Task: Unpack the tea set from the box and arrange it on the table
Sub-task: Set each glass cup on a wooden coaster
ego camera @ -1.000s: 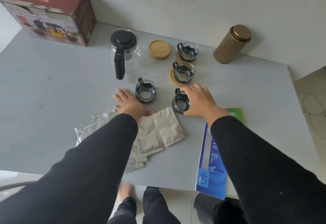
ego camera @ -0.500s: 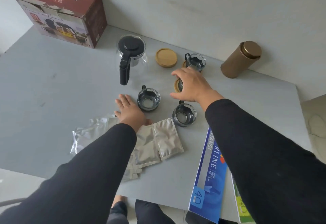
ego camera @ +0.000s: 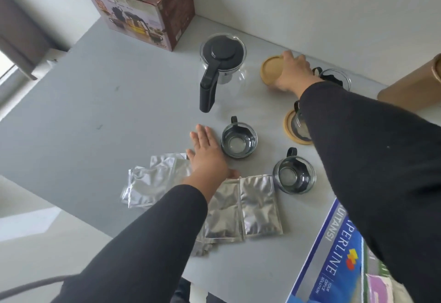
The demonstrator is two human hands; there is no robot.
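Note:
My right hand reaches to the back of the grey table and grips the right edge of a loose round wooden coaster. My left hand lies flat and open on the table, just left of a glass cup. A second glass cup stands near the front right. A third cup sits on its own coaster, partly hidden by my right sleeve. The fourth cup is behind my right wrist. The glass teapot with black lid and handle stands left of the loose coaster.
The red tea-set box stands at the back left against the wall. Several silver foil packets lie under and around my left wrist. A gold canister is at the far right. A blue carton overhangs the front right edge.
My right hand left the front cup, passed over the cup on its coaster and now holds the loose coaster at the back. The left hand stayed flat.

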